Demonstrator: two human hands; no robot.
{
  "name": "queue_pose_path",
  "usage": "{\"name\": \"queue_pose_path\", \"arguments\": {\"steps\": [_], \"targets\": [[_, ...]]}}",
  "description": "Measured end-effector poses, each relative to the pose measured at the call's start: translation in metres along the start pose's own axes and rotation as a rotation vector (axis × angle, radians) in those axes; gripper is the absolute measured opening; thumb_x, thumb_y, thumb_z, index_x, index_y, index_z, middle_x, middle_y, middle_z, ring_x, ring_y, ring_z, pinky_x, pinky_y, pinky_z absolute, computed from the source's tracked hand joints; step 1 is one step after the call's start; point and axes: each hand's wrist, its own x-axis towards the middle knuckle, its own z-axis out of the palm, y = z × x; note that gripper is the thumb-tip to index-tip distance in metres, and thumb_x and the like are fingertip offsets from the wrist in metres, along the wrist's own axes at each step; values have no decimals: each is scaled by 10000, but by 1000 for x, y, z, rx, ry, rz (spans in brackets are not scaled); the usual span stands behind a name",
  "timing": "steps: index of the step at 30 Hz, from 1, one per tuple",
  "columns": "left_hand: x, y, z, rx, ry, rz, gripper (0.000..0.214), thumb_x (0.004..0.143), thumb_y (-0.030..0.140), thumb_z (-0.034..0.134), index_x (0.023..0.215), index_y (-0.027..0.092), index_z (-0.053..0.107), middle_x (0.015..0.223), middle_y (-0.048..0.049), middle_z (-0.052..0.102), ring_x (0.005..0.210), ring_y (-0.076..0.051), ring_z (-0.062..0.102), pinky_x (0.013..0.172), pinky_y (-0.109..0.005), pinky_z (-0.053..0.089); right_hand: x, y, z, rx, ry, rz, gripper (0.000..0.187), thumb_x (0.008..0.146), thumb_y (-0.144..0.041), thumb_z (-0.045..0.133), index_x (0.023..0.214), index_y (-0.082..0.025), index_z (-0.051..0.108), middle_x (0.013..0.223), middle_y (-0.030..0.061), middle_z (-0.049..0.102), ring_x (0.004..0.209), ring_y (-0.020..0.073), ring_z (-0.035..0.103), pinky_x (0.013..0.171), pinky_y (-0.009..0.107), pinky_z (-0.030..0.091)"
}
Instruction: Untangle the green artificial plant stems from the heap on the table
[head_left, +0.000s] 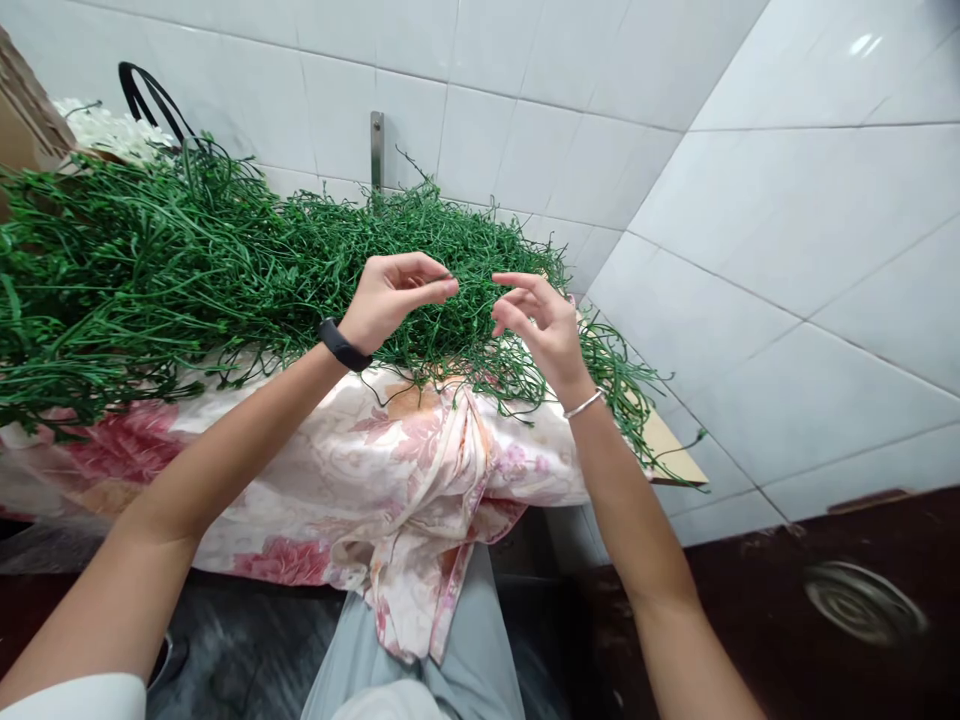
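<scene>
Bare hands (379, 300) over wiry green stems (300, 245)

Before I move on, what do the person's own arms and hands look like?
The left hand is ungloved, with a black wristband and a white sleeve higher up the arm. The right hand, also ungloved, has a thin silvery bangle; no sleeve shows on that arm.

Stems (247, 260) lie on cloth (300, 490) — wall (525, 70) behind.

Tiled walls (810, 210) and heaped stems (225, 245) suggest a workroom.
</scene>
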Motion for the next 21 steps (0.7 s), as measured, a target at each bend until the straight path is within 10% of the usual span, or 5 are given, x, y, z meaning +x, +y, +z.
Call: {"name": "queue_pose_path", "arguments": {"steps": [3,9,13,21], "targets": [[-6,0,5,179,-87,92,194,631,348,686,677,164,639,634,-8,616,578,-85,517,573,-216,399,-2,-2,9,151,-129,50,481,752,-368,569,1185,-216,425,796,-23,556,590,51,554,604,210,475],[-12,-9,11,393,-217,306,227,684,318,655,863,180,634,773,-25,637,716,-114,527,686,-239,413,-2,-2,13,211,-25,-3,188,783,-318,548,889,-168,587,777,-1,585,593,56,559,595,223,477],[-10,-15,12,520,-105,374,551,667,192,669,1175,170,458,991,-59,608,892,-148,540,844,-306,406,2,2,1,295,227,-51,127,787,-293,550,857,-198,594,732,-19,570,615,66,571,621,237,490],[-4,-21,4,724,124,500,544,685,299,646,1170,165,440,1116,-81,561,1046,-206,485,917,-361,379,7,5,-15,392,386,-29,97,782,-320,536,830,-242,569,764,-16,575,689,86,582,715,267,509]]}}
